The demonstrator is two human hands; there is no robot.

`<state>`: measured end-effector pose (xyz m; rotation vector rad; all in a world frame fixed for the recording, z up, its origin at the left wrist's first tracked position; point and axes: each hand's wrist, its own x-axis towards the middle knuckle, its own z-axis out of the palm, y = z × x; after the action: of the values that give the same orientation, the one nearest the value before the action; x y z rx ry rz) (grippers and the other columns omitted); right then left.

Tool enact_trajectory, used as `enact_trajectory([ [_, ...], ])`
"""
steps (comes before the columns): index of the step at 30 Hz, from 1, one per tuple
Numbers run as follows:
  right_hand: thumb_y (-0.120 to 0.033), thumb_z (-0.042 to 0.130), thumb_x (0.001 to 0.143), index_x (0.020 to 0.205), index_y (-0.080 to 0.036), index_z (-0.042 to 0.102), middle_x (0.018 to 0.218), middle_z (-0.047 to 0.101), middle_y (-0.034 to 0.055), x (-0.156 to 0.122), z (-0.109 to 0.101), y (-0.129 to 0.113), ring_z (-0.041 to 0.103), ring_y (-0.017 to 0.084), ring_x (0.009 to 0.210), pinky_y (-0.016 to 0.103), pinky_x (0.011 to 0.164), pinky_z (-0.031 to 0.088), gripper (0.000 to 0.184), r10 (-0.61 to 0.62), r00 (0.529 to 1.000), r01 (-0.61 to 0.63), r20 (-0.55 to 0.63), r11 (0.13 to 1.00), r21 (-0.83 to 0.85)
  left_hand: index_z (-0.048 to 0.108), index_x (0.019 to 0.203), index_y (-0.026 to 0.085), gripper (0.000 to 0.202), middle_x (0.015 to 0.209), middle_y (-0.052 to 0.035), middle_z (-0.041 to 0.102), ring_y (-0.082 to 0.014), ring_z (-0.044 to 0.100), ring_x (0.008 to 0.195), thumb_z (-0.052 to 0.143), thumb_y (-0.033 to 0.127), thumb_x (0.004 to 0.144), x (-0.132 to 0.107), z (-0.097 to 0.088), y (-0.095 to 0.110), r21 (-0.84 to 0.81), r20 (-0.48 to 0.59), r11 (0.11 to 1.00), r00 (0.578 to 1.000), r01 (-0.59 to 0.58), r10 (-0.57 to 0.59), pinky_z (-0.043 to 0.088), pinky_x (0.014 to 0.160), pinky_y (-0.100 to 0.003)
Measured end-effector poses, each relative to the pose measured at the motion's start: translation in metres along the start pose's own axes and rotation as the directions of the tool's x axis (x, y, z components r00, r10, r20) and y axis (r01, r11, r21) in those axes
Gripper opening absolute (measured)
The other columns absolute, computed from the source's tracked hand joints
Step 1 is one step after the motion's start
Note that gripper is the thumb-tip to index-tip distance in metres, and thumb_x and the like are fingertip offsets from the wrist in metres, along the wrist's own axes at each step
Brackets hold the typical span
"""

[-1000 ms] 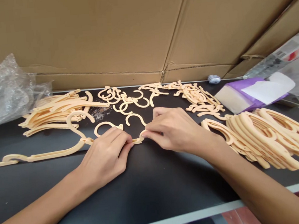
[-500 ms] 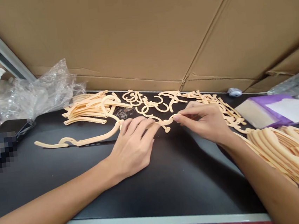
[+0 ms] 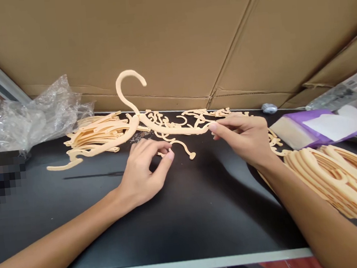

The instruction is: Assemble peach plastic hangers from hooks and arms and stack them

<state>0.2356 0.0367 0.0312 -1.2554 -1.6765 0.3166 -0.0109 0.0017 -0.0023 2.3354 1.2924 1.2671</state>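
Note:
A pale wooden-looking folding clothes hanger point(image 3: 178, 130) is raised off the table, its hook upright and its far-left end piece jutting out. At its right end, my right hand point(image 3: 245, 138) pinches the tip between thumb and forefinger. My left hand point(image 3: 145, 168) is below the hanger, apart from it, with curled fingers. Its thumb and forefinger tips nearly meet around a small pale sliver I cannot make out. Just right of those fingertips, a loose curved piece point(image 3: 184, 147) lies on the black table point(image 3: 193, 217).
Long hanger arms point(image 3: 98, 131) are heaped at back left beside clear plastic wrap point(image 3: 50, 110). Loose hooks and small pieces point(image 3: 202, 115) lie along the back. On the right are stacked hangers point(image 3: 324, 179) and a purple packet point(image 3: 323, 124). Cardboard point(image 3: 156, 35) stands behind.
The hanger has risen off the table and its hook has swung upright. My left hand has come away from it, while my right hand keeps its pinch. The view has shifted slightly right.

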Motion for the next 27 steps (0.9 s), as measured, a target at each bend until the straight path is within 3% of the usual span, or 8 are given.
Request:
enact_trajectory([
  [5,-0.038,0.070,0.081,0.068,-0.023,0.077,0.060,0.071,0.0030,0.002,-0.003,0.000,0.064,0.021,0.062,0.035,0.064,0.051,0.021,0.067,0.998,-0.069,0.019,0.995,0.068,0.070,0.099,0.018,0.022,0.088,-0.0018,0.073,-0.0151,0.063,0.077,0.056,0.034,0.096,0.003,-0.001,-0.001,-0.141,0.013,0.977,0.987,0.158,-0.158,0.051,0.074,-0.028],
  [11,-0.037,0.072,0.078,0.066,-0.022,0.076,0.058,0.071,0.0025,0.003,-0.004,0.004,0.064,0.020,0.058,0.033,0.060,0.049,0.020,0.094,0.995,-0.095,0.019,0.992,0.079,0.069,0.105,0.017,0.034,0.084,-0.0032,0.072,-0.0157,0.065,0.077,0.055,0.047,0.096,0.007,0.000,-0.005,-0.364,0.041,0.879,0.948,0.308,-0.315,0.054,0.073,-0.028],
  [16,-0.037,0.073,0.075,0.065,-0.022,0.076,0.056,0.070,0.0003,0.008,-0.005,0.011,0.063,0.018,0.055,0.030,0.058,0.047,0.019,0.127,0.984,-0.122,-0.128,0.991,0.047,0.065,0.096,0.018,0.030,0.081,-0.0021,0.067,-0.0139,0.060,0.069,0.061,0.046,0.090,0.018,-0.003,-0.015,-0.472,-0.035,0.814,0.916,0.338,-0.400,0.051,0.068,-0.028],
  [19,-0.034,0.073,0.076,0.067,-0.021,0.077,0.056,0.070,0.0001,0.012,-0.010,0.014,0.065,0.019,0.057,0.030,0.059,0.048,0.016,0.148,0.962,-0.152,-0.229,0.988,0.003,0.061,0.088,0.020,0.017,0.080,-0.0001,0.063,-0.0138,0.057,0.071,0.063,0.036,0.088,0.025,-0.013,-0.027,-0.317,-0.226,0.918,0.921,0.239,-0.318,0.050,0.069,-0.030],
  [21,-0.032,0.072,0.077,0.064,-0.022,0.076,0.056,0.069,0.0003,0.014,-0.015,0.016,0.065,0.019,0.059,0.031,0.062,0.047,0.017,0.111,0.957,-0.137,-0.269,0.987,-0.083,0.061,0.091,0.020,0.011,0.087,-0.0008,0.063,-0.0157,0.057,0.080,0.064,0.030,0.087,0.030,-0.022,-0.037,-0.065,-0.333,0.986,0.928,0.154,-0.167,0.050,0.078,-0.034],
  [24,-0.031,0.072,0.078,0.065,-0.022,0.076,0.059,0.070,0.0007,0.016,-0.021,0.020,0.065,0.021,0.065,0.034,0.068,0.047,0.016,0.015,0.954,-0.087,-0.300,0.970,-0.228,0.062,0.106,0.020,0.019,0.109,-0.0043,0.063,-0.0236,0.056,0.109,0.064,0.031,0.090,0.036,-0.035,-0.054,0.351,-0.327,0.929,0.945,0.115,0.007,0.047,0.099,-0.045],
  [27,-0.032,0.071,0.079,0.067,-0.023,0.077,0.060,0.070,0.0005,0.017,-0.024,0.025,0.064,0.020,0.066,0.034,0.070,0.047,0.016,-0.025,0.951,-0.051,-0.307,0.970,-0.238,0.056,0.130,0.021,0.038,0.133,-0.0091,0.059,-0.0324,0.051,0.125,0.059,0.034,0.095,0.037,-0.041,-0.071,0.534,-0.236,0.836,0.972,0.126,0.004,0.041,0.104,-0.053],
])
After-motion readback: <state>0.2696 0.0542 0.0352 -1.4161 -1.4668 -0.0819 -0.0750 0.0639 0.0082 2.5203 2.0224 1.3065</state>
